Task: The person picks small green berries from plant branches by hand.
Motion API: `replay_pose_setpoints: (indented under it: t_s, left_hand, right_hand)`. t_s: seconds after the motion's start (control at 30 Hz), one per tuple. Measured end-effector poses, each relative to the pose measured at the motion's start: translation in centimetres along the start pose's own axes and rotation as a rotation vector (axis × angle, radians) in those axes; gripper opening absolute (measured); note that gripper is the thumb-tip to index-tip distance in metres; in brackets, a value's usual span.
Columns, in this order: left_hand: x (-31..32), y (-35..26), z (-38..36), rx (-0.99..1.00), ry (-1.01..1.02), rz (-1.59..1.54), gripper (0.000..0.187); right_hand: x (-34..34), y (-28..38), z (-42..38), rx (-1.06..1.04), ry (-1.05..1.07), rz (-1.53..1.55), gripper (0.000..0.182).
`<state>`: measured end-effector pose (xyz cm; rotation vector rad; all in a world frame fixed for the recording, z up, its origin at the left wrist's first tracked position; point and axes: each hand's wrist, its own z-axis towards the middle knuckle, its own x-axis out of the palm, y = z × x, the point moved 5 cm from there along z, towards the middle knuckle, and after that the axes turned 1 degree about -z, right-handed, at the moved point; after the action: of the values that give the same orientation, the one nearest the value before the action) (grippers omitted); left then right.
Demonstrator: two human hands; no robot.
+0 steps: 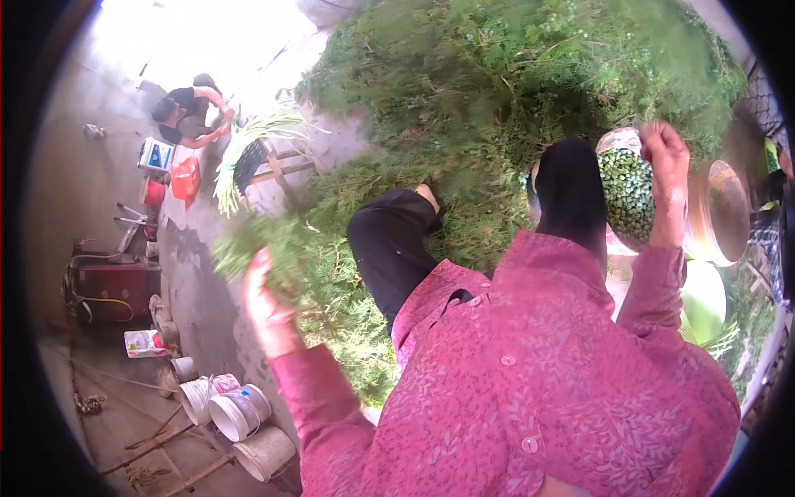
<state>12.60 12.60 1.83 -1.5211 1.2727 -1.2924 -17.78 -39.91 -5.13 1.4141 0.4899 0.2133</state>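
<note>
My left hand (pixel 270 305) is closed around a feathery evergreen sprig (pixel 269 248), smeared by motion, at the left edge of the branch pile. Over the right rim of a container full of small green cones or berries (pixel 625 195) hovers my right hand (pixel 667 157), its fingers curled together. Whatever those fingers may hold is hidden. A big heap of evergreen branches (pixel 497 74) dotted with small pale green cones spreads in front of me and around my legs.
Another person (pixel 195 112) crouches at the upper left beside a bundle of long pale green stalks (pixel 248 157) and a wooden stool (pixel 281 170). An orange bag (pixel 186 178) lies near them. White buckets (pixel 240 412) stand at lower left. A round metal container (pixel 719 213) is at right.
</note>
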Motion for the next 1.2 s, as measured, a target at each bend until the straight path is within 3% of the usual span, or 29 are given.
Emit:
replay_pose_setpoints:
  t_s: [0.07,0.13,0.2,0.23,0.27,0.33,0.37,0.4,0.5,0.63,0.7,0.9,0.93,1.0,1.13,1.2]
  left_hand:
    - [-4.6,-3.3,-0.1,0.169,-0.222,0.279,0.044]
    - [-8.8,-4.5,0.2,0.212,-0.264,0.433,0.057]
    - [-13.2,-4.9,1.0,0.186,-0.386,1.097,0.076]
    - [-21.5,-3.3,4.6,0.117,-0.484,1.535,0.081]
    - [-20.1,-3.2,3.5,0.12,-0.474,1.536,0.081]
    - [-15.3,-3.1,-0.4,-0.149,-0.447,2.044,0.08]
    - [-14.5,-3.2,-1.0,-0.315,-0.453,2.008,0.075]
    - [-14.9,-2.6,-0.6,-0.321,-0.443,1.998,0.075]
    - [-15.9,-1.8,1.0,0.026,-0.33,1.836,0.069]
    - [-12.4,-0.7,2.5,0.08,-0.186,1.656,0.066]
    - [-9.7,-0.1,2.9,0.157,-0.103,1.636,0.063]
    - [0.6,1.5,4.5,0.112,0.085,1.514,0.06]
    - [1.8,2.4,5.2,0.103,0.097,1.517,0.06]
    - [5.6,3.5,6.1,0.439,0.276,1.184,0.054]
    - [13.9,6.3,7.7,0.276,0.361,1.051,0.049]
    - [17.4,8.2,9.1,0.31,0.409,0.902,0.049]
  right_hand:
    - [-3.5,-3.6,-1.2,0.06,-0.126,-0.696,0.034]
    - [-5.6,-5.9,-3.6,0.041,-0.171,-0.894,0.042]
    - [-6.9,-7.6,-4.5,0.086,-0.168,-0.897,0.041]
    - [-7.0,-8.0,-4.6,0.127,-0.16,-0.841,0.041]
    - [-7.0,-8.1,-4.7,0.169,-0.158,-0.782,0.041]
    - [-5.7,-6.0,-4.4,0.126,-0.142,-0.819,0.04]
    - [-4.9,-4.7,-4.2,0.095,-0.142,-0.804,0.04]
    - [-4.0,-3.3,-3.9,0.06,-0.139,-0.791,0.04]
    - [-1.1,0.1,-2.7,-0.062,-0.091,-0.666,0.038]
    - [4.1,2.9,-1.7,-0.16,0.032,-0.481,0.033]
    - [7.6,3.6,-1.7,-0.178,0.199,-0.354,0.032]
    - [17.1,2.9,-1.8,-0.306,0.448,-0.43,0.03]
    - [18.6,2.3,-1.9,-0.194,0.524,-0.46,0.031]
    - [22.0,-0.9,-1.4,-0.206,0.631,-0.538,0.032]
    - [27.6,-8.4,-0.7,-0.082,0.754,-0.598,0.033]
    - [29.9,-13.5,-0.6,0.172,0.808,-0.616,0.033]
